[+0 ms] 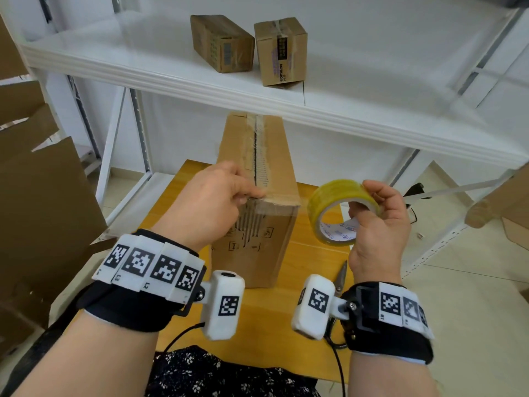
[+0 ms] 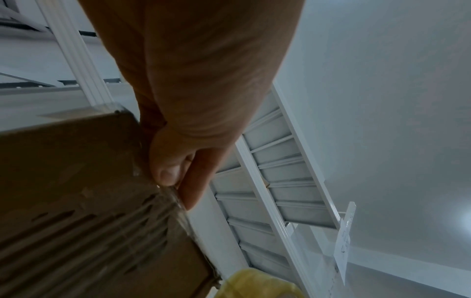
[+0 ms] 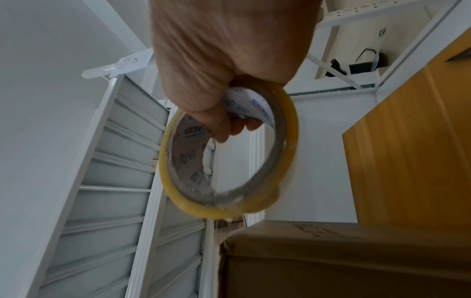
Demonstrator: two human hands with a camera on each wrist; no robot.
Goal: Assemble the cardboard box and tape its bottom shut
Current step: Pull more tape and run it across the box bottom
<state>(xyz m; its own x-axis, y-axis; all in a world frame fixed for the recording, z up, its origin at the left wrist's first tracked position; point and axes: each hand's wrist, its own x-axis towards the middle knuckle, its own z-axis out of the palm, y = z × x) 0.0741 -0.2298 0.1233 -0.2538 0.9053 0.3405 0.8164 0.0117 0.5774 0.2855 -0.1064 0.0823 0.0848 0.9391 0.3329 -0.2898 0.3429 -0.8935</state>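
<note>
A tall brown cardboard box [image 1: 257,245] stands on the wooden table [image 1: 309,296], its taped seam running along the top. My left hand [image 1: 246,196] pinches the box's near top edge, thumb on the front face over clear tape. In the left wrist view the thumb [image 2: 168,171] lies against that edge of the box [image 2: 63,181]. To the right of the box, my right hand [image 1: 363,196] grips a yellowish tape roll [image 1: 329,196], fingers through its core. The right wrist view shows the roll [image 3: 288,141] hanging from the hand [image 3: 229,129] above the box [image 3: 331,252].
Scissors [image 1: 342,275] lie on the table by my right wrist. A white shelf [image 1: 171,73] overhangs the box's far end and carries two small taped boxes [image 1: 221,43] [image 1: 280,51]. Flattened cardboard [image 1: 43,196] stands at the left.
</note>
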